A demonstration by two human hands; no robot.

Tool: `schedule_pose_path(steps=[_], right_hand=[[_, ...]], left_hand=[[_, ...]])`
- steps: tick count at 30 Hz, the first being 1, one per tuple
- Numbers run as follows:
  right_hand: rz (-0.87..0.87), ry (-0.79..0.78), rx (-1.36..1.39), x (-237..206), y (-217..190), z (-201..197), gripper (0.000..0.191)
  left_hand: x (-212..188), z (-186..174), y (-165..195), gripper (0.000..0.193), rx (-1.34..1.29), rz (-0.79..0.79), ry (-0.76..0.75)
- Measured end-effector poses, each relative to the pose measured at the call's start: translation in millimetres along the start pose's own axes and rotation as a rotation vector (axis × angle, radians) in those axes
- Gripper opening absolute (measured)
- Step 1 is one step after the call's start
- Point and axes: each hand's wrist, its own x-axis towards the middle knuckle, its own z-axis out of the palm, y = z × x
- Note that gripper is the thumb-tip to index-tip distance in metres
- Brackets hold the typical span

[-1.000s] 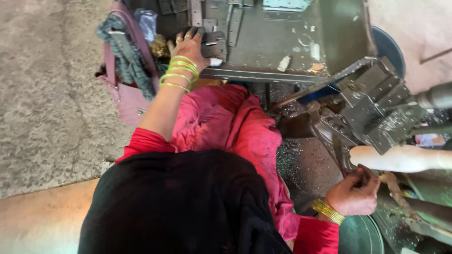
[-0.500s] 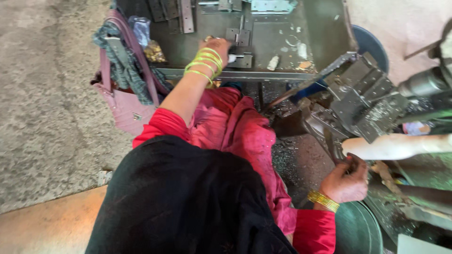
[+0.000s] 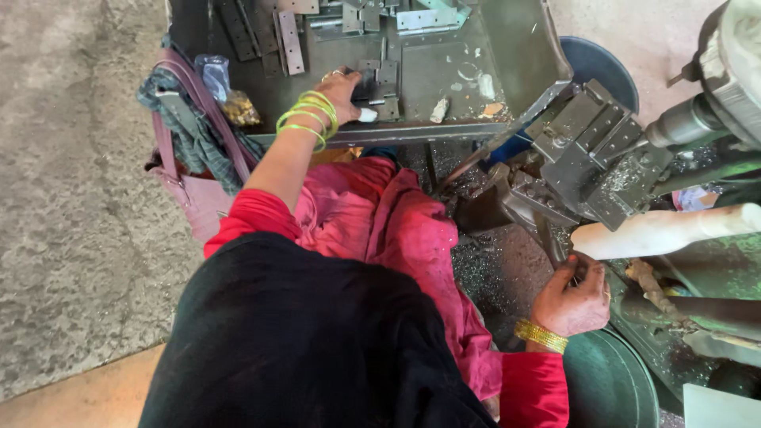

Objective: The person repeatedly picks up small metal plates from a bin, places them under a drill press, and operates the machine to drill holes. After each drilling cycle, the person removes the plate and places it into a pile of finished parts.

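i see the left hand (image 3: 342, 89) stretched to the upper middle of the frame, resting on a dark metal tray (image 3: 515, 55) that serves as the surface. its fingers are curled over a small stack of flat grey hinge plates (image 3: 379, 79) near the tray's front edge, pressing down on them; i cannot tell whether they actually pinch one. green bangles (image 3: 307, 117) ring that wrist. more hinge plates (image 3: 289, 40) lie scattered toward the top of the tray, with a few pale scraps near the front lip.

the right hand (image 3: 572, 297) sits at the lower right, fingers closed around a thin dark metal piece (image 3: 564, 257) just beneath the jig of the grey machine (image 3: 590, 162). a gold bangle (image 3: 541, 335) circles that wrist. a pale lever handle (image 3: 666, 230) reaches in from the right edge just above the hand, close but not touching it as far as i can tell.

a pink bag (image 3: 186, 198) with grey cloth hangs at the tray's left side. a round dark bin (image 3: 610, 384) stands at the lower right, beside the red sleeve.
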Motion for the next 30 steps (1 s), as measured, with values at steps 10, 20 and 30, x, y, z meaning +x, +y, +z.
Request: schedule_pose_path(steps=[10,20,30], right_hand=[[-0.002,-0.033,-0.075,-6,3,1,0.011],[-0.006,-0.005,-0.031,-5,-16,-3,0.010],[0.055,-0.058,-0.010,-1,-34,-14,0.007]], left_hand=[[28,-21,-32,0.054,-0.005,-0.074,-0.176],[-27,-15,-12,0.035,-0.155,-0.170,0.169],[-25,73,233,0.041,-0.277,0.639,0.414]])
